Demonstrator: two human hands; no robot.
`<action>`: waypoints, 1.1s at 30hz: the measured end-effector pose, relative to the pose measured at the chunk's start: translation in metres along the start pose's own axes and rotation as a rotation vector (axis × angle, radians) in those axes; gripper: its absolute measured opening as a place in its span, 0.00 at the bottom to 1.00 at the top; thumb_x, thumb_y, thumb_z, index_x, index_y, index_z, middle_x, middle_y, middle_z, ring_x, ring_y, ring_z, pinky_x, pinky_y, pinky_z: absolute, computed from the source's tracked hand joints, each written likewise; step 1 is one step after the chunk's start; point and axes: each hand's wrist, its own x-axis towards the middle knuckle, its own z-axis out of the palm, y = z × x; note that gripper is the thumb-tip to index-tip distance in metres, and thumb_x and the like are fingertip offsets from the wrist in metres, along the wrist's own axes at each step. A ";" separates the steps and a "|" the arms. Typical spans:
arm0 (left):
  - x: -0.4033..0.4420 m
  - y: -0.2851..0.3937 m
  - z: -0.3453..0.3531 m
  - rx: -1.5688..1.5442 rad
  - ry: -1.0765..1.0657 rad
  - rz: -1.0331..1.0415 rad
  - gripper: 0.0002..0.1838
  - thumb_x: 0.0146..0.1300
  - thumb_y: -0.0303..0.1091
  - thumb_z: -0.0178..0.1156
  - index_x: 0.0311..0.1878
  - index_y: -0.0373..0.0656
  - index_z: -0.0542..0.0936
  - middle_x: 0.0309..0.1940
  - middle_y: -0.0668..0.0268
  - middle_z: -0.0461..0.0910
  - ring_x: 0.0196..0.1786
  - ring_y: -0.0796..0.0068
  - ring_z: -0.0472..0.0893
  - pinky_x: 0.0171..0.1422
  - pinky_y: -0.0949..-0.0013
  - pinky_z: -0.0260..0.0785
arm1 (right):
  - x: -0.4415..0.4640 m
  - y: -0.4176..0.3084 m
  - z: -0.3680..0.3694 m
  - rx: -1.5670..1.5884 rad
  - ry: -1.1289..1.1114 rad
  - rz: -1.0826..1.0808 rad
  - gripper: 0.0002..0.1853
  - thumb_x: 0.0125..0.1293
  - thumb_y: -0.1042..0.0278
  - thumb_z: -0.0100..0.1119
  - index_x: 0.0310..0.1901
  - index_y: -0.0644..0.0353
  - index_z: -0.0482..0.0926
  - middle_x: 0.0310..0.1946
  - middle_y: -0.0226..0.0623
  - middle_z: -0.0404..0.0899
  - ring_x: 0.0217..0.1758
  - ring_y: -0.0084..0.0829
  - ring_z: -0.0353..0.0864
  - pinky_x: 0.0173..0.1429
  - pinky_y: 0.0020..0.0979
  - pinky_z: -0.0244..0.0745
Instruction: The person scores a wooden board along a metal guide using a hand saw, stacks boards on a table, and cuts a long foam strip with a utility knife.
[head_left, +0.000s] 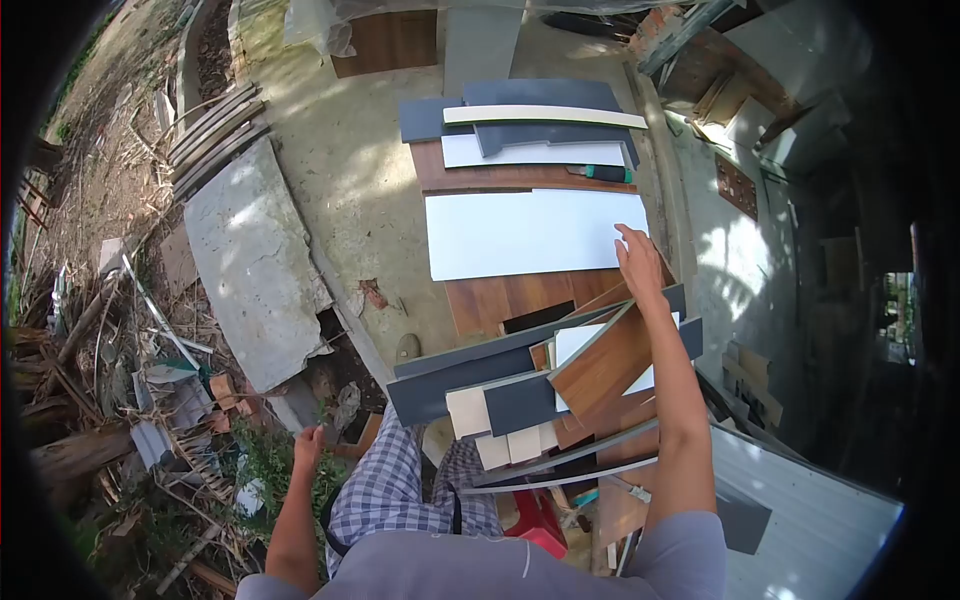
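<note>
My right hand [640, 262] reaches forward over the right end of a white panel [535, 235], fingers apart; whether the fingertips touch it is hard to tell. Beyond that panel, a green and black cutter knife [605, 173] lies on a brown board beside a narrower white strip [530, 151]. Under my right forearm sits a pile of offcuts, with a wood-grain board [606, 368] on top and a dark grey board [520, 402] beside it. My left hand [310, 440] hangs low at the left, fingers curled, above some green plants.
A broken concrete slab [250, 260] lies at the left, near stacked grey strips [215, 135] and scattered debris. Between my legs and the pile's lower edge is a red stool [537, 522]. A corrugated metal sheet [800, 510] spans the lower right.
</note>
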 end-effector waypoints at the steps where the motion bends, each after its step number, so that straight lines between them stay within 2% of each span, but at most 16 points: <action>1: 0.010 -0.014 -0.013 -0.052 -0.009 0.014 0.22 0.67 0.48 0.55 0.40 0.33 0.80 0.26 0.58 0.82 0.32 0.68 0.82 0.39 0.64 0.72 | 0.028 0.009 0.021 -0.049 -0.011 -0.023 0.18 0.65 0.69 0.58 0.57 0.54 0.76 0.45 0.43 0.79 0.50 0.45 0.78 0.54 0.43 0.73; 3: 0.012 -0.021 -0.035 -0.036 -0.006 -0.082 0.21 0.67 0.47 0.55 0.40 0.34 0.81 0.27 0.60 0.82 0.32 0.71 0.82 0.39 0.66 0.72 | 0.076 0.026 0.062 -0.166 0.012 -0.012 0.19 0.64 0.69 0.59 0.57 0.54 0.75 0.48 0.41 0.79 0.54 0.43 0.77 0.56 0.43 0.73; 6: 0.009 -0.051 -0.057 -0.017 -0.024 -0.158 0.21 0.67 0.46 0.57 0.39 0.32 0.80 0.28 0.61 0.81 0.30 0.72 0.81 0.37 0.69 0.74 | 0.132 0.034 0.092 -0.197 -0.058 0.071 0.21 0.66 0.70 0.56 0.61 0.52 0.72 0.52 0.43 0.77 0.56 0.46 0.76 0.60 0.44 0.72; 9: 0.002 -0.079 -0.064 0.011 -0.075 -0.287 0.22 0.67 0.46 0.58 0.42 0.31 0.79 0.29 0.60 0.81 0.31 0.71 0.81 0.36 0.69 0.74 | 0.160 0.039 0.104 -0.290 -0.101 0.104 0.21 0.66 0.70 0.56 0.60 0.52 0.73 0.53 0.41 0.77 0.58 0.45 0.75 0.61 0.44 0.71; 11: -0.001 -0.096 -0.064 -0.046 -0.159 -0.396 0.22 0.68 0.46 0.57 0.46 0.32 0.78 0.32 0.58 0.82 0.32 0.70 0.83 0.35 0.69 0.74 | 0.169 0.040 0.107 -0.364 -0.211 0.154 0.20 0.66 0.70 0.56 0.60 0.50 0.73 0.54 0.40 0.77 0.59 0.45 0.74 0.61 0.44 0.71; 13: -0.006 -0.082 -0.062 -0.034 -0.135 -0.385 0.22 0.68 0.46 0.56 0.48 0.33 0.77 0.34 0.58 0.82 0.33 0.69 0.84 0.33 0.68 0.74 | 0.168 0.048 0.115 -0.335 -0.239 0.159 0.19 0.66 0.71 0.56 0.59 0.50 0.73 0.54 0.40 0.76 0.60 0.45 0.73 0.62 0.44 0.71; 15: 0.000 -0.069 -0.059 0.029 -0.149 -0.429 0.20 0.69 0.42 0.55 0.49 0.30 0.79 0.33 0.56 0.83 0.36 0.65 0.86 0.42 0.64 0.79 | 0.168 0.052 0.117 -0.320 -0.185 0.137 0.19 0.63 0.72 0.58 0.56 0.50 0.75 0.54 0.38 0.78 0.58 0.43 0.76 0.58 0.46 0.73; 16: 0.003 -0.063 -0.058 0.026 -0.157 -0.432 0.20 0.69 0.42 0.55 0.49 0.30 0.79 0.33 0.56 0.83 0.36 0.65 0.86 0.42 0.64 0.79 | 0.169 0.055 0.117 -0.328 -0.189 0.136 0.19 0.63 0.72 0.58 0.56 0.50 0.75 0.54 0.38 0.78 0.58 0.43 0.76 0.58 0.46 0.73; 18: 0.012 -0.063 -0.057 0.002 -0.190 -0.371 0.22 0.68 0.47 0.55 0.48 0.32 0.78 0.34 0.57 0.83 0.35 0.67 0.85 0.32 0.66 0.73 | 0.171 0.053 0.114 -0.363 -0.243 0.163 0.19 0.63 0.72 0.57 0.56 0.48 0.75 0.53 0.38 0.77 0.57 0.43 0.76 0.58 0.45 0.74; 22: 0.027 -0.050 -0.059 0.040 -0.190 -0.389 0.21 0.68 0.46 0.55 0.47 0.33 0.78 0.34 0.57 0.83 0.36 0.66 0.85 0.33 0.66 0.73 | 0.180 0.057 0.112 -0.399 -0.275 0.098 0.18 0.64 0.71 0.57 0.56 0.47 0.75 0.51 0.37 0.78 0.56 0.43 0.77 0.58 0.46 0.74; 24: 0.025 -0.041 -0.063 -0.022 -0.185 -0.353 0.21 0.68 0.45 0.54 0.48 0.34 0.78 0.34 0.58 0.83 0.36 0.66 0.85 0.34 0.66 0.74 | 0.184 0.058 0.110 -0.485 -0.402 0.039 0.21 0.63 0.72 0.58 0.58 0.46 0.74 0.51 0.37 0.77 0.57 0.42 0.76 0.60 0.44 0.72; 27: 0.022 -0.033 -0.069 -0.016 -0.199 -0.355 0.20 0.68 0.45 0.55 0.48 0.35 0.78 0.35 0.58 0.83 0.37 0.67 0.85 0.36 0.66 0.75 | 0.179 0.057 0.105 -0.636 -0.392 -0.013 0.22 0.60 0.73 0.61 0.57 0.47 0.75 0.47 0.35 0.78 0.55 0.39 0.77 0.58 0.42 0.73; 31: 0.020 -0.045 -0.070 -0.039 -0.160 -0.393 0.19 0.68 0.42 0.56 0.45 0.31 0.79 0.33 0.56 0.83 0.34 0.69 0.85 0.39 0.67 0.78 | 0.178 0.051 0.098 -0.617 -0.335 -0.065 0.22 0.59 0.75 0.62 0.56 0.47 0.76 0.45 0.34 0.78 0.53 0.38 0.77 0.56 0.40 0.74; 33: 0.020 -0.046 -0.071 -0.038 -0.186 -0.420 0.20 0.68 0.45 0.57 0.50 0.35 0.78 0.35 0.60 0.82 0.35 0.69 0.84 0.35 0.67 0.74 | 0.185 0.055 0.100 -0.660 -0.319 -0.167 0.18 0.63 0.72 0.54 0.55 0.44 0.77 0.42 0.34 0.78 0.52 0.36 0.78 0.53 0.41 0.74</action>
